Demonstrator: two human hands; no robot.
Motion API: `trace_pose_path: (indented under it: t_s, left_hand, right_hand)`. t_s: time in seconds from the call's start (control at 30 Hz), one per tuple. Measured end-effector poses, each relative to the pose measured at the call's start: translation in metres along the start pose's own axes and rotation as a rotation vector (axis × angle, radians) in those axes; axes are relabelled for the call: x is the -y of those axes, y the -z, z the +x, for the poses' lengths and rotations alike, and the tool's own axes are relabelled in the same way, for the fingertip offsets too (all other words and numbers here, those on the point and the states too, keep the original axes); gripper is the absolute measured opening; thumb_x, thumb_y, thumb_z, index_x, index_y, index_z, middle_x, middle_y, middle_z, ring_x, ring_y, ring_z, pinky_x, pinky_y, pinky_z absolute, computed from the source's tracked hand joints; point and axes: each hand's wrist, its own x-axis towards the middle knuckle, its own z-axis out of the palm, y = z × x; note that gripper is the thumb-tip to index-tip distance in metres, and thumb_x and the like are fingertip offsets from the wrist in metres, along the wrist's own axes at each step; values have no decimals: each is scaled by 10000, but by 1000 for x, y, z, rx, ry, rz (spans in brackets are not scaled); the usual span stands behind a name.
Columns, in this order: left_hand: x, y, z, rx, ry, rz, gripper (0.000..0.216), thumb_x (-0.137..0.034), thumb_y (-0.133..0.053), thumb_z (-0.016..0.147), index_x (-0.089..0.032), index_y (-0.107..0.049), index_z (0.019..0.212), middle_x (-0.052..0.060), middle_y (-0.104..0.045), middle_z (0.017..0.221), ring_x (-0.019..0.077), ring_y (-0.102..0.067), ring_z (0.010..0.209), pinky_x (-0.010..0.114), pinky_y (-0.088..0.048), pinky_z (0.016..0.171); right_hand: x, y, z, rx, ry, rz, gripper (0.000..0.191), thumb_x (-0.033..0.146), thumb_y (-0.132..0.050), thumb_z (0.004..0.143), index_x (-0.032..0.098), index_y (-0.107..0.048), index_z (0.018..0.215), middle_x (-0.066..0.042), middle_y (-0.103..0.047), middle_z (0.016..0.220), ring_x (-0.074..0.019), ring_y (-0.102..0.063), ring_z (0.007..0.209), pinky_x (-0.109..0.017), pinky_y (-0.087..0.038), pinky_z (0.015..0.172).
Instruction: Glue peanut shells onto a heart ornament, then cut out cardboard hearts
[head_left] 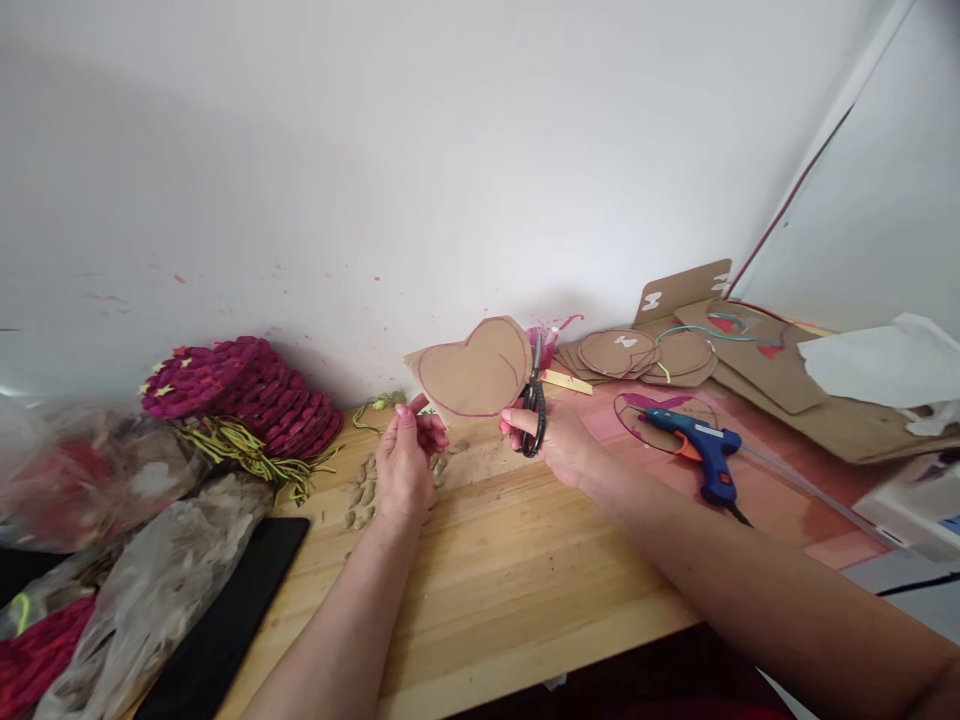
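A cardboard piece [472, 370] with a purple heart outline is held upright over the table, its left corner still pointed outside the line. In my right hand [551, 437] are black-handled scissors [535, 400], blades pointing up beside the heart's right edge. The thumb of that hand lies against the cardboard's lower right edge. My left hand [406, 460] is just below the cardboard's lower left corner, thumb and fingers apart and partly curled. Whether its fingertips touch the cardboard I cannot tell.
Stacked magenta braided pieces [247, 385] with yellow-green strings stand at left, near plastic bags [165, 580] and a black flat object [232, 620]. Peanut-like bits [363, 495] lie mid-table. At right are a blue glue gun [701, 445], cut cardboard shapes [619, 352] and cardboard sheets [780, 375].
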Motion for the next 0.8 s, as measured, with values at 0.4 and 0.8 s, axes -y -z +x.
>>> trace_pose_path:
  t_s: [0.4, 0.8]
  left_hand:
    - [-5, -3, -1, 24, 47, -118, 491, -595, -872, 655, -180, -660, 811, -32, -585, 650, 69, -480, 472, 192, -377, 420]
    - [-3, -9, -17, 78, 4, 58, 772, -407, -900, 675, -246, -565, 1352, 11, -682, 963, 86, -566, 547, 187, -435, 380]
  right_hand:
    - [7, -5, -5, 47, 14, -74, 241, 347, -786, 659, 183, -611, 646, 15, -601, 591, -99, -511, 492, -252, -346, 484]
    - [1, -3, -5, 156, 1, -146, 600, 772, -721, 723, 204, -533, 688, 31, -538, 594, -104, -513, 477, -261, -363, 483]
